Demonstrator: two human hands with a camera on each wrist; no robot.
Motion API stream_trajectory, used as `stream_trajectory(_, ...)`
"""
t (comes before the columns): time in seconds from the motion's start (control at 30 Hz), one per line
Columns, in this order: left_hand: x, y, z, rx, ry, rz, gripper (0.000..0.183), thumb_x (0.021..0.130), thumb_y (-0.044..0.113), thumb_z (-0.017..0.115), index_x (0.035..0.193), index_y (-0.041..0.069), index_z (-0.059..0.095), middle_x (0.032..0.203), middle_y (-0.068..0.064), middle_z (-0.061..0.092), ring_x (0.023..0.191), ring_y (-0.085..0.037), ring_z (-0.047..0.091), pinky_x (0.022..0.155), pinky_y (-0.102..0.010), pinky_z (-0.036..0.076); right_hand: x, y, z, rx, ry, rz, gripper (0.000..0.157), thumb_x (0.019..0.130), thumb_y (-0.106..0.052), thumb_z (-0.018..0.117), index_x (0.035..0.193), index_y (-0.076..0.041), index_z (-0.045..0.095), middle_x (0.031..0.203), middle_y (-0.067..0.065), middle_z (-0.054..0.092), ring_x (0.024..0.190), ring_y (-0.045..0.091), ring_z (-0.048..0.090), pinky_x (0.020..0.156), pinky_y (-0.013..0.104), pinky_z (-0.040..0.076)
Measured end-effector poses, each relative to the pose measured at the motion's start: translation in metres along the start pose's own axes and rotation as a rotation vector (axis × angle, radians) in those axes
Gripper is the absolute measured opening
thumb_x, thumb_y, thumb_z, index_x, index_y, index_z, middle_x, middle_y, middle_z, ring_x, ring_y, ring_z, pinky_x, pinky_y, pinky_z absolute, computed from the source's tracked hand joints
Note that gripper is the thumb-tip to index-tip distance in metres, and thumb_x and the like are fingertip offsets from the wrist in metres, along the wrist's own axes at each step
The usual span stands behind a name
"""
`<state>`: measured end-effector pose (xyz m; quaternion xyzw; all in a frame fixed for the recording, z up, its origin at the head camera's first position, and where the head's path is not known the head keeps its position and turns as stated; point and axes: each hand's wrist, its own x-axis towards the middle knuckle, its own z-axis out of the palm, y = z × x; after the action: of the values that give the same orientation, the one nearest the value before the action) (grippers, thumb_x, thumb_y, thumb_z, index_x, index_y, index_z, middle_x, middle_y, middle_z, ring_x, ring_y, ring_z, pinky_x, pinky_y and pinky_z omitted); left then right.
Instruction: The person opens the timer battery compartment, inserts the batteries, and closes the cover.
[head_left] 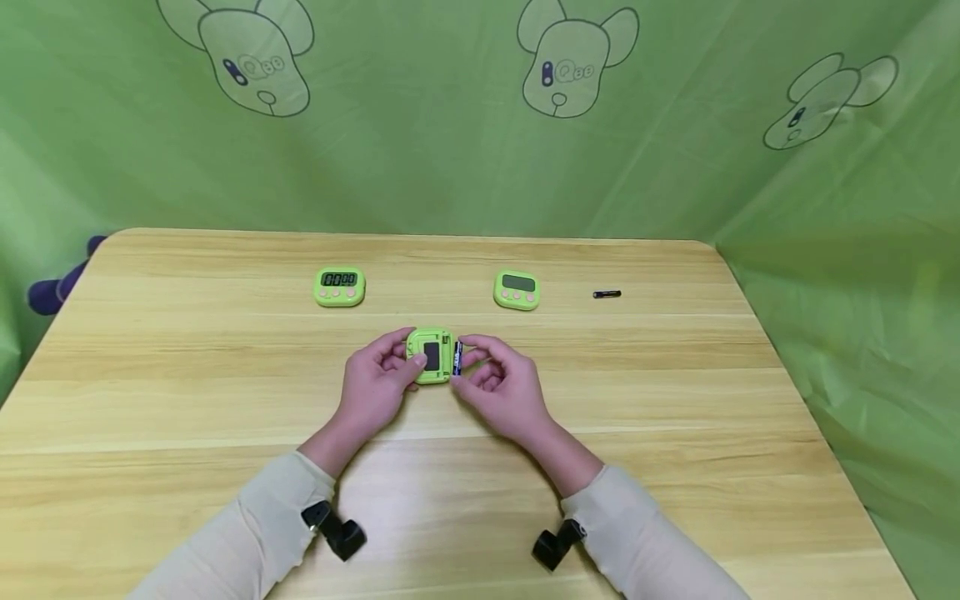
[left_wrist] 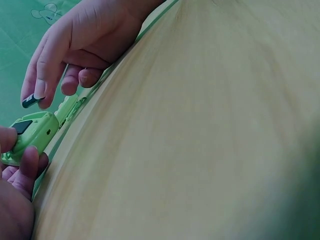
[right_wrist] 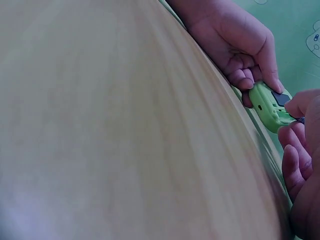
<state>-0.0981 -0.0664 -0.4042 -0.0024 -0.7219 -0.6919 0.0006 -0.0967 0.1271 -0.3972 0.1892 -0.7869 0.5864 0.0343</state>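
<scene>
My left hand (head_left: 372,385) grips a green digital timer (head_left: 432,355) over the middle of the table, its back turned up and the thumb lying on it. A dark square patch shows on that back, beside an uncovered battery slot along the right side. Between thumb and fingertips my right hand (head_left: 508,392) pinches a small dark battery (head_left: 457,359), held upright in the head view right alongside the slot. From the left wrist, the battery (left_wrist: 32,100) appears just above the timer (left_wrist: 37,131). In the right wrist view, the right fingers mostly hide the battery.
Farther back on the wooden table (head_left: 225,375) lie a green timer (head_left: 340,287) with digits on its screen, a second green timer (head_left: 517,290) with a blank screen, and another dark battery (head_left: 607,294). Green curtains (head_left: 420,167) hang behind and at the sides.
</scene>
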Motion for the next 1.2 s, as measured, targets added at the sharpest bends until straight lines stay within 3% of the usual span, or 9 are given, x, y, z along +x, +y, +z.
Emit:
stream_trajectory(0.33,0.0,0.0,0.0,-0.007,-0.002,-0.016,0.042,0.09,-0.008,0.068,0.131,-0.011,0.057,0.091,-0.019,0.063,0.069,-0.025,0.061,0.061,-0.036,0.061,0.002,0.002,0.004,-0.066,-0.031,-0.087,0.047,0.074,0.017,0.077,0.119,0.013,0.064,0.089,0.025,0.066,0.063,0.029,0.062,0.051,0.029,0.055)
stream_trajectory(0.6,0.011,-0.032,0.0,-0.019,0.004,-0.011,0.045,0.09,-0.004,0.07,0.133,-0.007,0.058,0.093,-0.018,0.064,0.068,-0.024,0.061,0.059,-0.035,0.061,0.004,0.035,0.008,-0.117,0.006,-0.166,0.045,0.075,0.013,0.081,0.117,0.008,0.068,0.085,0.018,0.067,0.062,0.027,0.061,0.049,0.03,0.054)
stream_trajectory(0.8,0.012,-0.037,-0.002,-0.045,-0.001,0.028,0.043,0.09,-0.001,0.072,0.131,-0.004,0.061,0.093,-0.018,0.065,0.068,-0.019,0.061,0.058,-0.032,0.06,0.006,0.042,0.005,-0.118,-0.001,-0.134,0.053,0.077,0.002,0.085,0.126,-0.001,0.066,0.095,0.012,0.068,0.065,0.018,0.063,0.052,0.029,0.057)
stream_trajectory(1.0,0.011,-0.035,-0.003,-0.066,-0.019,0.033,0.043,0.09,-0.003,0.071,0.132,-0.005,0.059,0.093,-0.018,0.065,0.065,-0.019,0.062,0.057,-0.032,0.06,0.008,0.039,0.002,-0.176,-0.129,-0.064,0.069,0.088,-0.008,0.078,0.148,-0.004,0.046,0.12,0.013,0.066,0.074,0.011,0.065,0.056,0.027,0.057)
stream_trajectory(1.2,0.011,-0.035,-0.003,-0.084,-0.029,0.024,0.043,0.09,-0.004,0.07,0.132,-0.007,0.058,0.093,-0.018,0.065,0.065,-0.017,0.062,0.056,-0.03,0.06,0.008,0.04,0.002,-0.246,-0.178,-0.062,0.063,0.092,-0.011,0.073,0.149,-0.004,0.046,0.116,0.012,0.068,0.077,0.009,0.064,0.059,0.026,0.056)
